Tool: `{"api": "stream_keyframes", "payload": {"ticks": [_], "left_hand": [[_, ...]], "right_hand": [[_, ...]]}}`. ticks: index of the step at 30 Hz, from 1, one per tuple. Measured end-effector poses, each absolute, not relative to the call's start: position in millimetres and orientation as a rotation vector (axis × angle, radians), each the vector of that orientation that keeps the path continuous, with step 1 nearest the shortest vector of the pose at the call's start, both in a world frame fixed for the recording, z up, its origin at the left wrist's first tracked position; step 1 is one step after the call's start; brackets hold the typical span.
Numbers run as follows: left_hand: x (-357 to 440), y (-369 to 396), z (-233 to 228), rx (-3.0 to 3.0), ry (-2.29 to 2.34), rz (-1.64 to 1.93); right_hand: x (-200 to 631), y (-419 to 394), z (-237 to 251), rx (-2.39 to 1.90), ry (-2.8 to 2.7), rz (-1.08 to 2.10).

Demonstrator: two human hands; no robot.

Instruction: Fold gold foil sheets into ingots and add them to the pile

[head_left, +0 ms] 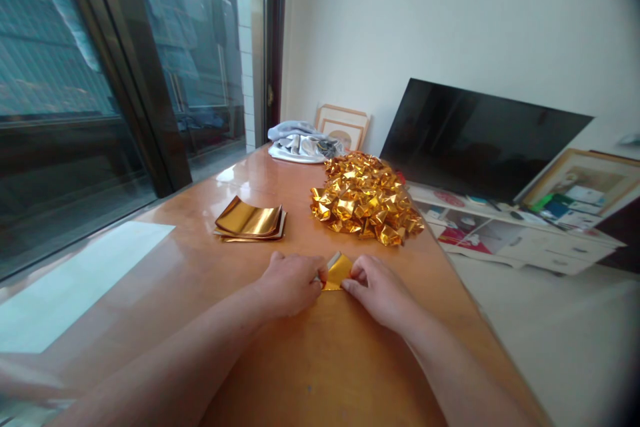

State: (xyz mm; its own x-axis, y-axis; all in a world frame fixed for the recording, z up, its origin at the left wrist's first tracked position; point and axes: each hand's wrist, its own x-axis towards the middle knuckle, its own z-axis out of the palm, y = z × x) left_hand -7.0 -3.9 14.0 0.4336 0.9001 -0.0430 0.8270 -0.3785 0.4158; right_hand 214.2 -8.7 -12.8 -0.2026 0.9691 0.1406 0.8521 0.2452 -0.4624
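1. The fingers of the left hand (291, 282) and the right hand (379, 290) are pinched shut on a small shiny gold foil paper square (337, 272), one hand on each side edge.
2. The gold paper lies on the brown wooden table (320, 360), between the two hands.
3. It looks thin, light and slippery, and may crease or tear easily, so the edges seem the best places to hold.
4. Both arms reach forward, with the hands low and the palms down.

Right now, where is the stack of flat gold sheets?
In the head view, the stack of flat gold sheets lies on the wooden table, beyond the left hand, left of the heap of folded gold pieces.
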Motion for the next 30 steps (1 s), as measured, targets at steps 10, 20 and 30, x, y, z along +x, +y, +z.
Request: {"api": "stream_keyframes", "payload": {"ticks": [10,20,30], "left_hand": [[-5,-3,14,2.319,1.477,0.267],[-11,4,19,2.303,1.417,0.194],[-15,13,13,2.278,1.38,0.18]], "right_hand": [[204,-19,-11,-1.62,-2.161,0.298],[181,-32,-3,-1.625,-2.292,0.078],[173,-31,-6,-1.625,-2.282,0.149]]}}
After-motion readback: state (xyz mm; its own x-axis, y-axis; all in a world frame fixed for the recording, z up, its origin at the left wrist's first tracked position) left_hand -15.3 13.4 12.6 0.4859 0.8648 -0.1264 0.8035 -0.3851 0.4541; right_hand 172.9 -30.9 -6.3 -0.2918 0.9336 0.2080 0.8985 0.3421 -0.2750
